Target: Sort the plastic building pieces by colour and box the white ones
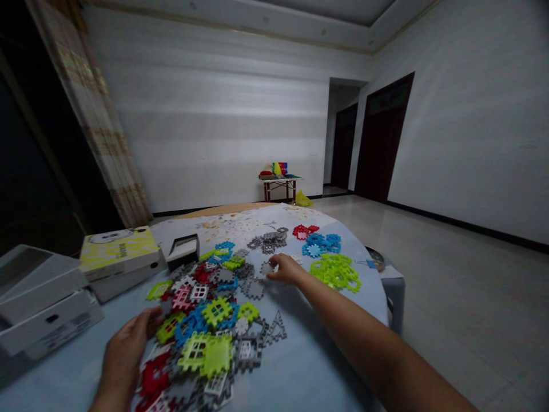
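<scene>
A large mixed pile of plastic interlocking building pieces (pixel 217 309) in green, blue, red, grey, white and pink lies on the table in front of me. My right hand (pixel 283 269) reaches over its far right side, thumb and fingers pinched on a grey toothed piece (pixel 266 268). Just below is another grey square piece (pixel 254 288) on the cloth. My left hand (pixel 135 335) rests at the pile's left edge, fingers curled in beside a grey piece (pixel 166 309); what its fingertips hold is unclear.
Single-colour heaps lie farther off: grey pieces (pixel 270 241), red pieces (pixel 305 231), blue pieces (pixel 321 245) and green pieces (pixel 335 272). At left stand a yellow-and-white box (pixel 120 252), white boxes (pixel 47 297) and a small black box (pixel 183 250). A stool (pixel 392 286) adjoins the table's right edge.
</scene>
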A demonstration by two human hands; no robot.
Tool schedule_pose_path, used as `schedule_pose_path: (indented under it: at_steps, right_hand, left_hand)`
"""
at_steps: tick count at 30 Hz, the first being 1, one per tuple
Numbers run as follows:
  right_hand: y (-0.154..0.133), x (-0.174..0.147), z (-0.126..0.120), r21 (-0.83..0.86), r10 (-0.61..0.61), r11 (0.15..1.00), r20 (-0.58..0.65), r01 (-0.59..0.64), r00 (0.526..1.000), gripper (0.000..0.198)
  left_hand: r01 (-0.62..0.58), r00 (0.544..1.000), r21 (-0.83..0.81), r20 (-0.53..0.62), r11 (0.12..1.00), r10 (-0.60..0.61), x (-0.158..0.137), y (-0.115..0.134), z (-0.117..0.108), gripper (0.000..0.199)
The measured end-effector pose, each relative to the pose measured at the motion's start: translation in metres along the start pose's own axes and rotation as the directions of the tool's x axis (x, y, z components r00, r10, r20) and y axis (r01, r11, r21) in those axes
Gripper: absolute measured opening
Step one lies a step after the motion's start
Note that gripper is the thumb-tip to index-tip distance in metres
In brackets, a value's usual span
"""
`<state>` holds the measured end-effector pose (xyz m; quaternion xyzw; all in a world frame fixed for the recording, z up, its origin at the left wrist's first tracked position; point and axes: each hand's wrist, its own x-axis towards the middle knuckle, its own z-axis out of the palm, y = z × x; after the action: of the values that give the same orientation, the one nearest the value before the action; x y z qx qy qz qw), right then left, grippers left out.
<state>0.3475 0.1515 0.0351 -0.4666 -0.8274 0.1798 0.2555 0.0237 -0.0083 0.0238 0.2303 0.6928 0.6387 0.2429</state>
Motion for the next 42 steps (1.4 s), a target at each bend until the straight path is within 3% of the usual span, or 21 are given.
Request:
schedule_pose_path:
  at_steps: [4,9,12,20,31,42]
  right_hand:
    - [0.002,0.036,0.0,0.024,0.025,0.999,-0.004,-0.025,1.0,0.023]
    - [-0.001,0.079,0.004,0.09,0.135,0.989,-0.193,-0.12,0.972,0.047]
    - [0.003,0.087,0.013,0.109,0.185,0.98,-0.225,-0.164,0.957,0.053]
    - [0.013,0.081,0.038,0.073,0.174,0.984,-0.158,-0.164,0.972,0.036]
    - [-0.013,0.105,0.059,-0.062,0.072,0.995,-0.026,-0.074,0.997,0.037]
    - [-0.035,0.142,0.086,-0.188,0.168,0.97,0.062,-0.154,0.984,0.037]
  left_hand:
    - [-0.025,1.0,-0.017,-0.001,1.0,0.025,0.007,-0.005,0.0,0.025]
    - [-0.062,0.998,-0.015,0.013,0.998,0.062,0.014,-0.013,-0.003,0.032]
    - [-0.049,0.999,-0.036,0.007,0.998,0.049,0.017,-0.016,-0.003,0.032]
    - [-0.029,1.0,-0.005,0.008,1.0,0.029,0.018,-0.017,-0.002,0.031]
    - [-0.059,0.997,0.096,0.05,0.994,0.054,0.021,-0.022,-0.005,0.038]
    - [-0.065,0.996,0.177,0.07,0.982,0.053,0.022,-0.02,-0.006,0.045]
